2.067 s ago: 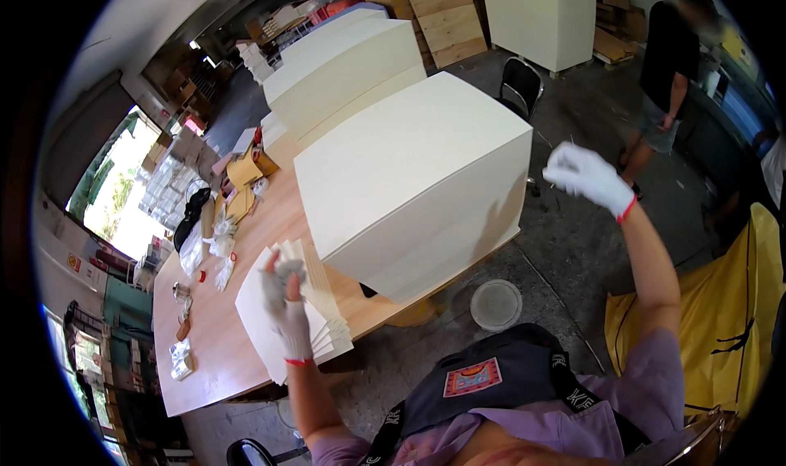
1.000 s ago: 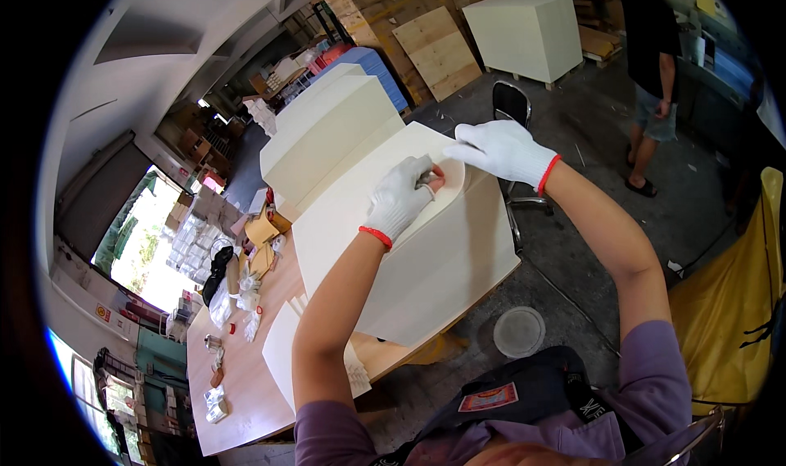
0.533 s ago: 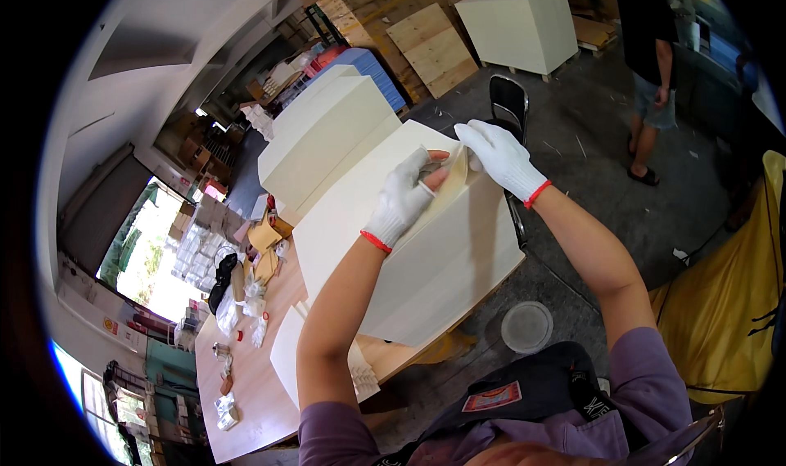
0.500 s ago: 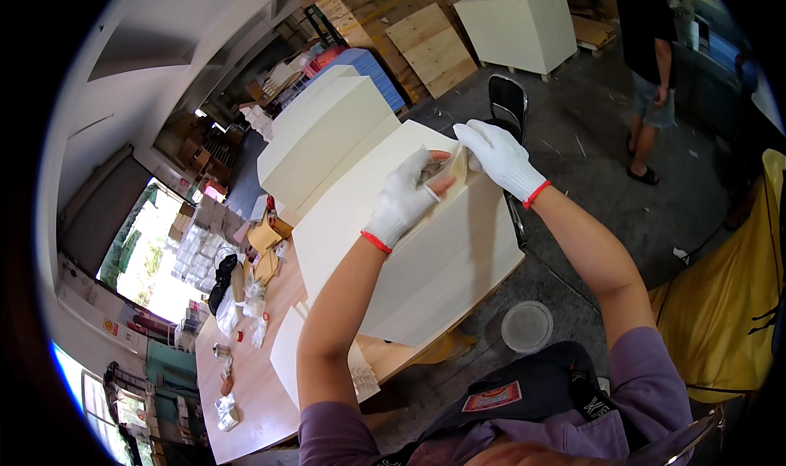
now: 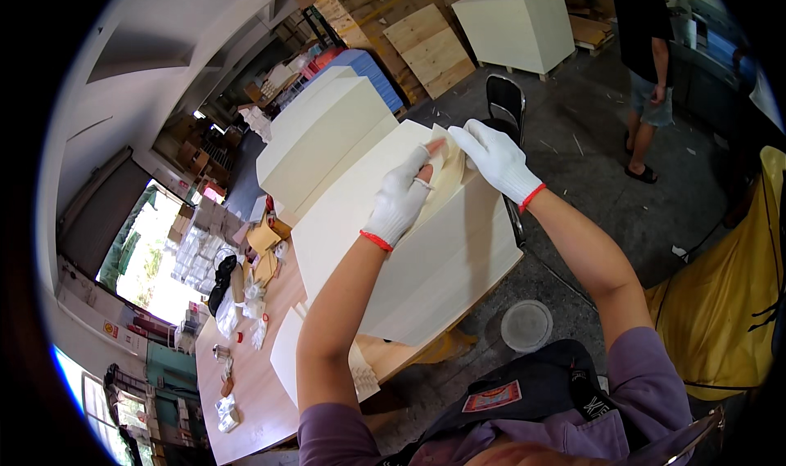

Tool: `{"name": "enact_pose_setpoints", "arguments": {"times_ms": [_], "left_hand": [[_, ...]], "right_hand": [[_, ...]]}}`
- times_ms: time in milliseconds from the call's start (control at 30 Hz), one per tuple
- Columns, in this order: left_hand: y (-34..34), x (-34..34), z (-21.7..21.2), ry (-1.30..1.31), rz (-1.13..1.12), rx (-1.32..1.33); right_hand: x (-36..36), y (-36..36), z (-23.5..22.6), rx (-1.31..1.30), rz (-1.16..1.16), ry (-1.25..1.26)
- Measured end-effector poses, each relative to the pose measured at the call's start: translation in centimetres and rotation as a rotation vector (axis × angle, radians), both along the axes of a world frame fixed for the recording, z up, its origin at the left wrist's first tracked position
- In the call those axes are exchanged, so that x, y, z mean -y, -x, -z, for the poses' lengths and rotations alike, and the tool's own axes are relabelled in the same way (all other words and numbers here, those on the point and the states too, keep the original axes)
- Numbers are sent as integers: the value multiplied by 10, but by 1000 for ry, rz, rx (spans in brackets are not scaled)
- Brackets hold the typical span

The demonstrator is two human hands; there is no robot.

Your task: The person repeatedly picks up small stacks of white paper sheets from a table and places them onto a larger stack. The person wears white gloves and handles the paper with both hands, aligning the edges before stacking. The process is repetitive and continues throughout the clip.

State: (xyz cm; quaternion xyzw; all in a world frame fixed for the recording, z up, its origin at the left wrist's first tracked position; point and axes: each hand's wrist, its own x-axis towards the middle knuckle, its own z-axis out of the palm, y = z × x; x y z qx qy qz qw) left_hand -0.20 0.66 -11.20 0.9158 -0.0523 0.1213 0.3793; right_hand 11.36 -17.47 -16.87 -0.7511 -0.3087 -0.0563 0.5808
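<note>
A tall stack of cream paper sheets (image 5: 434,257) stands on the wooden table, its cut side facing me. Both my hands wear white knitted gloves with red cuffs. My left hand (image 5: 401,196) lies along the top of the stack, fingers stretched out, with bare fingertips showing past the glove. Beside it, a few lifted paper sheets (image 5: 449,171) bend up at the near edge. My right hand (image 5: 495,159) is closed at the raised corner of those sheets, its fingertips partly hidden. A second cream stack (image 5: 327,143) stands just beyond.
Plastic bags (image 5: 256,310) and small items lie on the table (image 5: 254,384) at left. A black chair (image 5: 506,102) stands behind the stack, a round bucket (image 5: 526,325) on the floor. A person (image 5: 647,65) stands far right; yellow sheeting (image 5: 720,278) hangs nearer.
My left fingers have straightened from a curl around the bent sheets and moved slightly away from me. A sheet corner now sticks up between my hands; my right hand has shifted slightly left.
</note>
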Motion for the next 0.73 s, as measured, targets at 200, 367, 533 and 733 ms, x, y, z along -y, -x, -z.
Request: {"name": "enact_pose_setpoints", "arguments": {"times_ms": [200,367,533,733], "left_hand": [[1,8,2,-78,-61,-52],[-3,1,7,-126,-4,27],[3,7,-1,-111,-31,13],[-2,1,8,-201,-26,89]], "right_hand": [[-2,-6,6,13,6,2],[-2,-6,6,-9,5,-10],[3,5,-3,-46,6,10],[0,-4,6,-28,0,-35]]}}
